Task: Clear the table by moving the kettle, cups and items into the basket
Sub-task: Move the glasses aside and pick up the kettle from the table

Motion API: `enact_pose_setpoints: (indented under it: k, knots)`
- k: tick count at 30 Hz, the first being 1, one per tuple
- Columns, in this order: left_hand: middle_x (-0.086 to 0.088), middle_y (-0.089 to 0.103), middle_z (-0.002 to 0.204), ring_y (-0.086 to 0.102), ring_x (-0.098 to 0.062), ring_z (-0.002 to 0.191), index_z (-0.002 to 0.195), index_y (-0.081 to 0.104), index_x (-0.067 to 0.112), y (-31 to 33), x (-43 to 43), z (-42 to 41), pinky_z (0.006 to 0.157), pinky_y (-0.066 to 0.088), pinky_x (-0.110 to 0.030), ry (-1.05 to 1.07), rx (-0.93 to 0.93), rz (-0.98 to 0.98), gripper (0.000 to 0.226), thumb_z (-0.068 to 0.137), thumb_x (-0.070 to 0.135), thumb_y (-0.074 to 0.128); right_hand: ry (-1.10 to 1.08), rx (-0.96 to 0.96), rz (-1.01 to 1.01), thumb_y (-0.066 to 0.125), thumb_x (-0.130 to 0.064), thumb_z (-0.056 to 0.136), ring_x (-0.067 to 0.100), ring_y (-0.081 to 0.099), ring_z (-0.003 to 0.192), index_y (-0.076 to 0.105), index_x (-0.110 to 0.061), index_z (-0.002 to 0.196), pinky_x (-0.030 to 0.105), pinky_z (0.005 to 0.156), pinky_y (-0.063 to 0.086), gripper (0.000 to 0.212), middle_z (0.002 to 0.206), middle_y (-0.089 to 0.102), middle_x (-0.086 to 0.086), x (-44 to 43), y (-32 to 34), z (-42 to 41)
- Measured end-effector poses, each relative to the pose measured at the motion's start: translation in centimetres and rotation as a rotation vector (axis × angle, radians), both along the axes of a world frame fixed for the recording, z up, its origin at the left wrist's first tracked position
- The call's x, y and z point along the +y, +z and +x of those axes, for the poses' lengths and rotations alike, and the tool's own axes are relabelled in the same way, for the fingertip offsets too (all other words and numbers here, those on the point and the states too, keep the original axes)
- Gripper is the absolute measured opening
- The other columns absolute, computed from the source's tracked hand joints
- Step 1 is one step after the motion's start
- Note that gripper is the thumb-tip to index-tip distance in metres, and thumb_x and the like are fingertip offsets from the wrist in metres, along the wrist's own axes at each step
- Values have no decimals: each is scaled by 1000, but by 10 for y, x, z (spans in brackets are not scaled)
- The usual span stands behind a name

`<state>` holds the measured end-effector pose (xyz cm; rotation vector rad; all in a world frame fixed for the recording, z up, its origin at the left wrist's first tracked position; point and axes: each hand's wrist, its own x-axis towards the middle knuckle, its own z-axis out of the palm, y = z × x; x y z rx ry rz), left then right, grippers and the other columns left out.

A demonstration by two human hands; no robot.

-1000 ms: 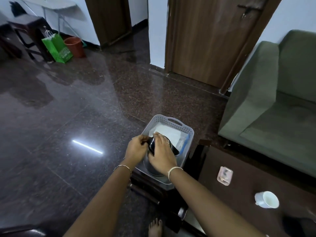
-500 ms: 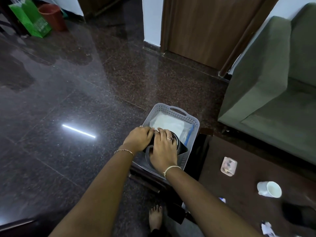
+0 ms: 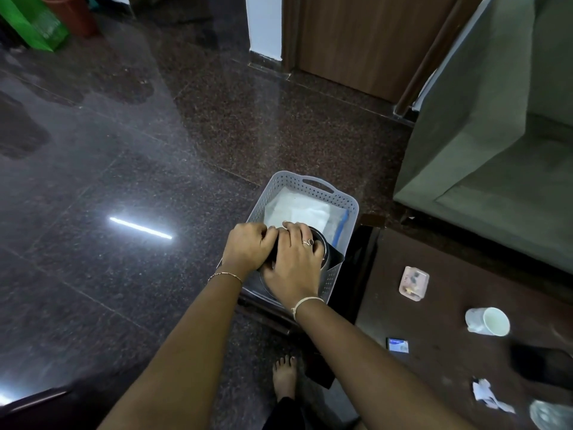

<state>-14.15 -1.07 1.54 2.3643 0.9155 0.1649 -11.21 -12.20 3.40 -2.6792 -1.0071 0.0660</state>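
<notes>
A grey perforated basket point(image 3: 313, 185) stands on a dark stool beside the table. Inside its near end sits the black and steel kettle point(image 3: 328, 253), mostly covered by my hands. My left hand point(image 3: 249, 248) grips the kettle's left side with curled fingers. My right hand point(image 3: 296, 260) lies over the kettle's top, fingers wrapped over it. A white plastic bag point(image 3: 299, 211) fills the basket's far end. On the dark brown table point(image 3: 434, 311) to the right lie a white cup point(image 3: 487, 321) on its side and a small pink packet point(image 3: 415, 283).
On the table also lie a small blue card point(image 3: 397, 345), a black flat object point(image 3: 542, 366), torn paper point(image 3: 488, 397) and a clear crumpled wrapper point(image 3: 552, 414). A green sofa point(image 3: 496, 125) stands behind the table. My bare foot point(image 3: 284, 375) is on the polished floor.
The camera has tilted down and more of the table shows. Both hands have stayed on the kettle, lowering it deeper into the basket's near end.
</notes>
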Motion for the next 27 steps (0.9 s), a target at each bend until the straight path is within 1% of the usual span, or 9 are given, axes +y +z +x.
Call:
enact_pose_setpoints:
  k: [4,6,8,11,13,17,20,23,27]
  knots:
    - [-10,55,48,50,-28,49,49,51,5,10,-21,-2,52,41,-34,57,-19,16,47,77,42,42,-15,-6,11,72,-38,62,20,44,128,59,-19,105,45,92,40,49,128,56,-3,-15,7,2]
    - [-8,51,45,46,-26,46,47,49,8,16,-32,-3,50,36,-31,102,-45,40,46,77,42,43,-26,-14,39,70,-33,64,20,44,128,60,-19,104,44,92,40,43,127,56,-3,-23,12,3]
    - [-9,52,45,45,-25,46,49,52,5,23,-41,-5,51,31,-29,167,-83,48,47,77,42,43,-6,-41,78,67,-30,68,20,44,129,60,-20,104,44,92,40,38,126,57,-4,-29,20,3]
    - [-10,53,47,49,-28,50,53,54,3,41,-52,-6,50,31,-30,254,-155,13,46,75,41,42,34,-87,149,67,-30,68,23,45,128,60,-22,101,46,91,40,35,126,57,-2,-38,37,5]
    - [-10,54,48,49,-26,50,55,53,2,57,-61,-4,47,32,-30,284,-198,4,45,74,41,42,38,-122,189,67,-30,67,23,47,127,61,-22,101,46,91,40,35,126,58,-1,-47,51,7]
    - [-3,47,44,41,-12,43,52,50,6,92,-89,7,43,26,-23,262,-244,44,43,74,42,41,4,-201,288,68,-29,69,22,50,123,63,-22,99,45,89,43,31,119,61,-4,-77,79,16]
    - [0,42,41,38,-11,42,47,44,10,114,-119,16,44,25,-24,243,-294,38,42,74,42,42,-18,-272,342,66,-30,71,21,52,121,64,-23,97,43,87,43,27,112,64,-7,-106,95,26]
    - [-1,43,40,39,-13,41,45,41,11,129,-155,26,44,32,-30,220,-355,11,45,73,46,41,-40,-336,355,68,-33,70,20,53,119,64,-24,92,41,85,39,25,105,66,-10,-141,109,37]
    - [2,40,39,35,-11,40,44,38,13,141,-208,41,44,27,-27,130,-424,-18,43,72,47,41,-80,-377,352,68,-38,68,20,54,118,64,-26,93,41,84,39,28,104,66,-11,-198,121,49]
